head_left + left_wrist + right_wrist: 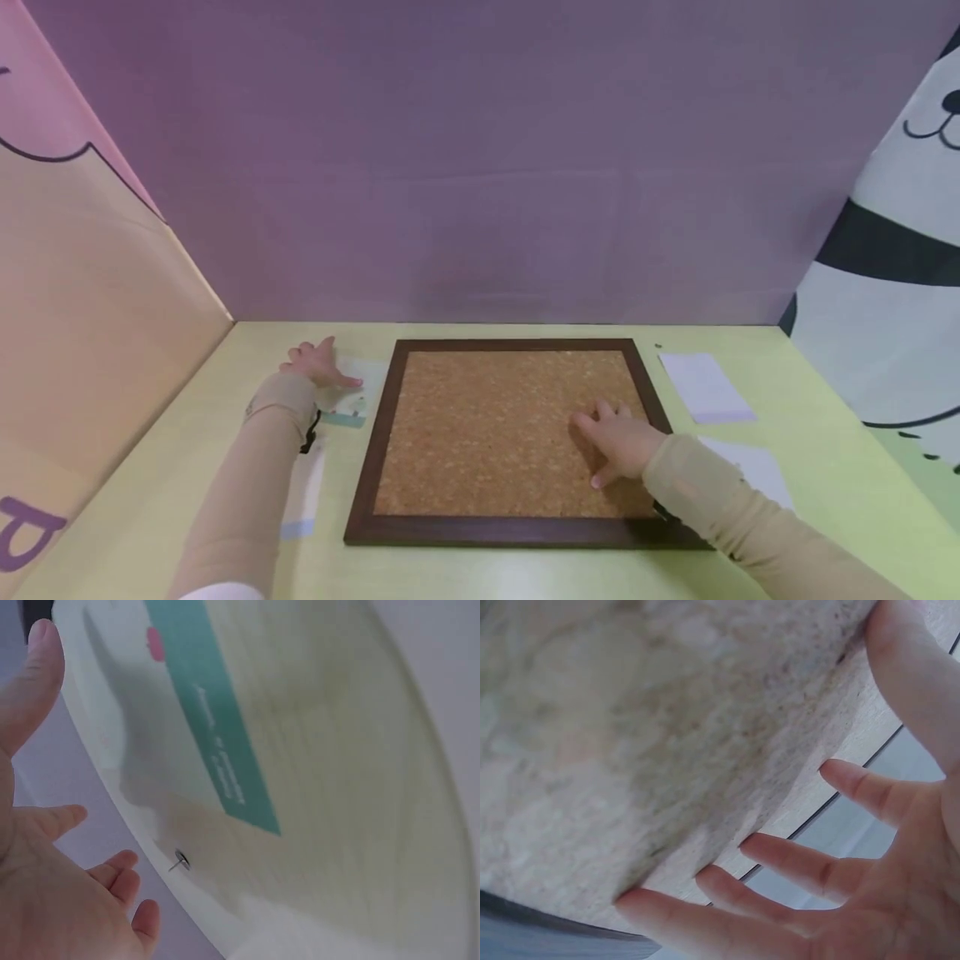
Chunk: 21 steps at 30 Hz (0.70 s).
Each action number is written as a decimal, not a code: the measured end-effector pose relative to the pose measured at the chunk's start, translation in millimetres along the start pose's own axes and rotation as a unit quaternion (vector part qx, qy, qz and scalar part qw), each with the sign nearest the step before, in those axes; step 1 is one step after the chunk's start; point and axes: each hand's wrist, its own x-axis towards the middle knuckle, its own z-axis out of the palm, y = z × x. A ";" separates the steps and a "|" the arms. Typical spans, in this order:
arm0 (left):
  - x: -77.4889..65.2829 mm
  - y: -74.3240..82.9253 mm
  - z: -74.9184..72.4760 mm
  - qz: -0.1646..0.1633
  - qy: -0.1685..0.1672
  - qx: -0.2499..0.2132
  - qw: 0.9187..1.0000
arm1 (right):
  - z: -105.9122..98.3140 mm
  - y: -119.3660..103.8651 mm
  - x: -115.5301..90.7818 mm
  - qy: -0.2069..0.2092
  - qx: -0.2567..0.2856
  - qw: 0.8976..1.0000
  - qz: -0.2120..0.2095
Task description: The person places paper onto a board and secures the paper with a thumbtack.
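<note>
A corkboard (510,433) with a dark brown wooden frame lies flat on the table. My right hand (622,442) is over its right part, fingers spread, and in the right wrist view the fingertips (641,900) appear to rest on the cork. Left of the board, my left hand (315,364) hovers at a paper card (348,408) with a teal strip, its fingers apart and nothing held. A thumbtack (181,860) lies point up on the table near those fingers in the left wrist view; the hand hides it in the head view.
Another card (302,500) with a blue strip lies partly under the left forearm. Right of the board are a card (705,387) with a lilac strip and a white card (750,467) partly behind the right arm. A small dark thing (657,345) sits near the board's far right corner.
</note>
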 end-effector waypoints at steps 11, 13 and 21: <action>-2.4 3.5 4.3 -0.007 0.023 0.062 0.998 | -1.2 0.2 1.8 0.001 -0.009 1.000 -0.005; -2.8 4.9 5.1 -0.005 0.029 0.071 0.997 | -0.7 0.9 2.2 0.004 -0.012 1.000 -0.006; -8.3 9.3 3.0 -0.010 -0.003 0.057 0.998 | 0.7 1.1 2.8 -0.007 -0.005 1.000 0.005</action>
